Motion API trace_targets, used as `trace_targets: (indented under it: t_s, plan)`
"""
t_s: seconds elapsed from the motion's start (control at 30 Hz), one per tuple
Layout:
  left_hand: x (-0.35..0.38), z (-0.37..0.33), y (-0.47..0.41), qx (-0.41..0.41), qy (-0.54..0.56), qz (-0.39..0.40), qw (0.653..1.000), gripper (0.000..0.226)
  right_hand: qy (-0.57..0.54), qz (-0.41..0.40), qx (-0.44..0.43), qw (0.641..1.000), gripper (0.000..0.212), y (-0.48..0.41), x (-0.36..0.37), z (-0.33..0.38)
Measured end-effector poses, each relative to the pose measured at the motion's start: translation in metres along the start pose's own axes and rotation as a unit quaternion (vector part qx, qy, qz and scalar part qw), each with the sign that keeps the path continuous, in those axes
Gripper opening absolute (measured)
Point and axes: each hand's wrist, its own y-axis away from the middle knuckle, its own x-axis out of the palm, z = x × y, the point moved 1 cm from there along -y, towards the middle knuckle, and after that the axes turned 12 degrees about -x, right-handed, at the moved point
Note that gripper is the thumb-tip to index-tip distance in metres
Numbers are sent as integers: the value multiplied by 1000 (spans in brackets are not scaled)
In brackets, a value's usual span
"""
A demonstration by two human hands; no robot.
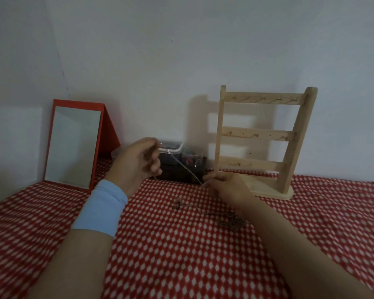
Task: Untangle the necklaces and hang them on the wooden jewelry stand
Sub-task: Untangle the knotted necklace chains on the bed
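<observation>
A thin silver necklace chain stretches taut between my two hands above the red patterned cloth. My left hand, with a light blue wristband, is raised and pinches the chain's upper end. My right hand sits lower, just in front of the stand's base, and pinches the chain's other end. More chains lie in a loose tangle on the cloth below my right hand. The wooden jewelry stand rises at the back right against the wall, with three rails of small hooks and nothing hanging on them.
A red-framed mirror leans against the wall at the left. A clear plastic box and a dark box sit behind my hands by the wall. The red-and-white cloth covers the whole table.
</observation>
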Motion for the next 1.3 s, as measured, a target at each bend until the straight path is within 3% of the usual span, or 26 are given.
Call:
trace_targets:
  t_s: [0.13,0.27,0.37,0.5,0.6,0.7,0.87,1.0,1.07,1.13,1.17,1.23,1.3]
  plan:
    - [-5,-14,4,13,23,22,999,29,12,-13,16,1000,23,4,-8,7]
    - [8,-29,8,43,-64,25,997,29,114,76,14,991,44,11,-18,21]
    - [19,-38,11,93,-142,-37,985,24,130,142,-2,981,47,19,-27,30]
    - [19,-57,20,128,-69,-79,986,28,69,184,41,980,40,33,-37,28]
    - [14,-63,30,126,-13,-71,989,30,197,151,55,967,31,32,-38,14]
    - [10,-58,41,127,-26,-102,986,26,345,117,56,930,30,31,-40,11]
    - [-5,-40,52,18,-112,-118,987,16,436,144,43,887,22,34,-19,28]
    - [-21,-22,57,-81,-179,-128,972,16,313,198,-40,928,32,42,29,51]
    - [-35,-15,58,-109,-206,-143,962,17,287,244,-64,924,34,47,53,56]
    - [-57,-12,56,-109,-299,-178,931,9,315,261,-97,907,34,46,70,55]
    - [-71,-11,53,-105,-395,-193,892,9,327,259,-109,902,31,45,75,54]
    - [-91,-11,54,-119,-556,-257,781,9,327,249,-123,903,22,41,82,54]
    - [-103,-6,59,-144,-580,-314,738,18,338,250,-130,898,18,38,85,54]
